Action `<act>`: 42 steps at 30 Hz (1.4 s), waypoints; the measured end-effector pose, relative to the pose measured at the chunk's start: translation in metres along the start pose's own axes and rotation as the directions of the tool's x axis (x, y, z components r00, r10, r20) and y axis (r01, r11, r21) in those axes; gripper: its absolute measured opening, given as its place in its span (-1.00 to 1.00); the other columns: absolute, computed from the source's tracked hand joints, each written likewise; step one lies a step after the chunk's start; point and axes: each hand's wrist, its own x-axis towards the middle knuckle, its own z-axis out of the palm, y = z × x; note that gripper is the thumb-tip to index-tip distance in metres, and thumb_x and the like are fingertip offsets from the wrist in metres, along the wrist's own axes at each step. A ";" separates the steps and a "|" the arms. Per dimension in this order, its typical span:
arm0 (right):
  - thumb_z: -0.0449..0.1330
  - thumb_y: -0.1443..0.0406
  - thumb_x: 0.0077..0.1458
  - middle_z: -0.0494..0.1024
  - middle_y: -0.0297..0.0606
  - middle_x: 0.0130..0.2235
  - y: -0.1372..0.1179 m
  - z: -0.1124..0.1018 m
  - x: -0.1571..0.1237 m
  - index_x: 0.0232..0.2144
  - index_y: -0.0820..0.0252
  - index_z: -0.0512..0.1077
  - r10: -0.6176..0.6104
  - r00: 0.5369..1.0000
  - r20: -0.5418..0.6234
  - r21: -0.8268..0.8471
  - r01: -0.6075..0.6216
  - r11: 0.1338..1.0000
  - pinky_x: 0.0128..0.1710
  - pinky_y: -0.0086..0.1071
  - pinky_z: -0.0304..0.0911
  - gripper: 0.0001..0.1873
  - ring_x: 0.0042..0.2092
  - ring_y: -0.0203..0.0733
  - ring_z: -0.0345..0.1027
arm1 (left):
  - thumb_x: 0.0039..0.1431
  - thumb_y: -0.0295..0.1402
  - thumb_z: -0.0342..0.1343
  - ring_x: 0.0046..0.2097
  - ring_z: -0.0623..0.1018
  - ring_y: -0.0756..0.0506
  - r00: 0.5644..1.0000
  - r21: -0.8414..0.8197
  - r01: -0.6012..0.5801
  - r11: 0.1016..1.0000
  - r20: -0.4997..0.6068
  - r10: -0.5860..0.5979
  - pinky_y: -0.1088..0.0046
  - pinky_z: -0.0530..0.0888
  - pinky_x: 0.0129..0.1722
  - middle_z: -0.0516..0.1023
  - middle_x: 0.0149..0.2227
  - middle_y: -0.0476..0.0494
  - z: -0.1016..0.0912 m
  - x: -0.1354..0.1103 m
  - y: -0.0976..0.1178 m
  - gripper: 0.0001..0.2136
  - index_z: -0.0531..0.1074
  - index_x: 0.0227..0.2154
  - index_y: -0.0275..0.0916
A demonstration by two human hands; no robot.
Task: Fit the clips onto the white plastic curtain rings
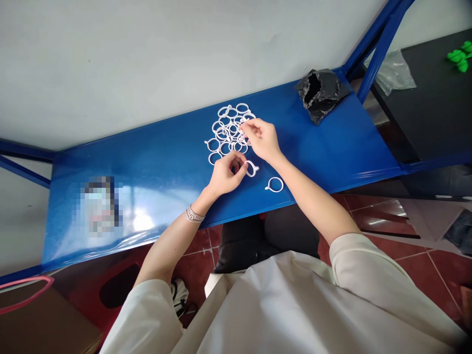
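Observation:
Between thumb and index finger, my left hand (227, 174) pinches a white ring with a small eyelet (252, 169), held just over the table in front of the pile. My right hand (261, 139) is at the right side of a heap of similar white rings (222, 132); its fingertips are pinched together at the heap. What those fingertips grip, if anything, is hidden behind the fingers. A single white ring (276, 184) lies apart on the blue table (165, 152), near its front edge and below my right forearm.
A crumpled black plastic bag (320, 92) sits at the table's back right corner. On the left, a blurred-out rectangular item (101, 205) lies flat. Blue metal posts (383, 49) rise at the right end. Beyond them is a dark surface with a clear bag (394, 73) and green pieces (460, 56).

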 end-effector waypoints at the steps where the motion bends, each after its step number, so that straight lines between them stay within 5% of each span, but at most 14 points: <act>1: 0.28 -0.30 0.32 0.62 -0.22 -0.29 -0.005 0.000 0.000 -0.32 0.16 0.55 0.028 1.000 0.013 0.036 -0.029 0.999 -0.27 -0.36 0.46 -0.35 -0.28 -0.21 0.52 | 0.34 -0.33 0.27 -0.49 0.45 0.05 0.997 -0.066 0.046 0.997 -0.054 -0.050 0.50 0.38 -0.46 0.56 -0.43 0.03 0.000 0.001 -0.002 -0.90 0.46 -0.24 -0.18; 6: 0.20 -0.43 0.27 0.53 -0.29 -0.44 -0.026 -0.001 -0.005 -0.47 0.15 0.44 0.139 0.963 0.229 0.134 -0.173 0.976 -0.51 -0.45 0.26 -0.21 -0.47 -0.34 0.34 | 0.28 -0.22 0.38 -0.53 0.45 0.07 0.937 -0.309 0.145 0.940 -0.263 -0.231 0.56 0.34 -0.55 0.54 -0.45 0.04 0.001 0.008 -0.015 -0.72 0.34 -0.29 -0.14; 10: 0.45 -0.35 0.10 0.60 -0.29 -0.40 -0.030 0.000 -0.009 -0.35 0.21 0.56 0.074 0.890 0.450 0.175 -0.169 0.970 -0.59 -0.47 0.20 -0.28 -0.51 -0.37 0.33 | 0.28 -0.13 0.42 -0.54 0.47 0.07 0.899 -0.334 0.182 0.925 -0.325 -0.294 0.58 0.32 -0.60 0.54 -0.47 0.05 -0.001 0.009 -0.020 -0.65 0.33 -0.29 -0.13; 16: 0.49 -0.18 0.20 0.56 -0.34 -0.42 -0.027 -0.002 -0.008 -0.33 0.23 0.55 0.095 0.883 0.459 0.198 -0.206 0.958 -0.64 -0.47 0.12 -0.42 -0.58 -0.43 0.27 | 0.20 -0.11 0.49 -0.48 0.51 0.09 0.919 -0.369 0.143 0.918 -0.295 -0.262 0.56 0.41 -0.56 0.55 -0.36 0.03 -0.007 0.011 -0.016 -0.63 0.40 -0.29 -0.15; 21: 0.48 -0.07 0.30 0.47 -0.40 -0.48 -0.031 -0.006 -0.007 -0.35 0.22 0.52 0.123 0.854 0.506 0.185 -0.247 0.951 -0.66 -0.51 -0.01 -0.50 -0.58 -0.46 0.14 | 0.17 -0.04 0.44 -0.57 0.40 0.09 0.939 -0.553 0.269 0.788 -0.032 -0.342 0.50 0.27 -0.63 0.53 -0.41 -0.01 -0.019 0.014 -0.003 -0.65 0.48 -0.35 -0.19; 25: 0.50 -0.07 0.25 0.56 -0.28 -0.43 -0.036 -0.005 -0.008 -0.39 0.25 0.49 0.156 0.756 0.636 0.189 -0.348 0.918 -0.68 -0.50 -0.10 -0.47 -0.57 -0.46 0.11 | 0.10 0.14 0.48 -0.63 0.19 0.14 0.896 -0.629 0.438 0.642 0.246 -0.370 0.48 0.10 -0.65 0.36 -0.50 0.02 -0.027 0.016 0.010 -0.45 0.39 -0.50 -0.21; 29: 0.52 -0.01 0.21 0.21 -0.56 -0.58 -0.041 -0.003 -0.011 -0.46 0.19 0.40 0.186 0.701 0.689 0.243 -0.465 0.851 -0.68 -0.52 -0.18 -0.48 -0.61 -0.50 -0.12 | 0.01 0.22 0.53 -0.61 0.11 0.15 0.875 -0.643 0.483 0.594 0.326 -0.359 0.48 0.04 -0.63 0.13 -0.53 0.11 -0.030 0.018 0.015 -0.32 0.22 -0.54 -0.17; 36: 0.32 0.21 0.30 0.02 -0.58 -0.61 -0.038 0.010 -0.017 -0.62 0.09 0.13 0.233 0.768 0.596 0.352 -0.511 0.785 -0.66 -0.53 -0.21 -0.45 -0.58 -0.48 -0.23 | 0.16 0.40 0.32 -0.58 -0.03 0.11 0.908 -0.601 0.418 0.681 0.274 -0.316 0.45 0.03 -0.65 -0.12 -0.55 0.14 -0.022 0.016 0.010 -0.21 0.00 -0.58 -0.13; 42: 0.50 -0.02 0.23 0.07 -0.63 -0.59 -0.039 0.013 -0.019 -0.51 0.10 0.22 0.203 0.794 0.572 0.358 -0.465 0.809 -0.64 -0.51 -0.17 -0.39 -0.58 -0.49 -0.19 | 0.28 0.33 0.27 -0.59 0.09 0.10 0.933 -0.640 0.359 0.679 0.249 -0.259 0.44 0.19 -0.64 -0.04 -0.53 0.09 -0.028 0.018 0.008 -0.28 0.07 -0.54 -0.15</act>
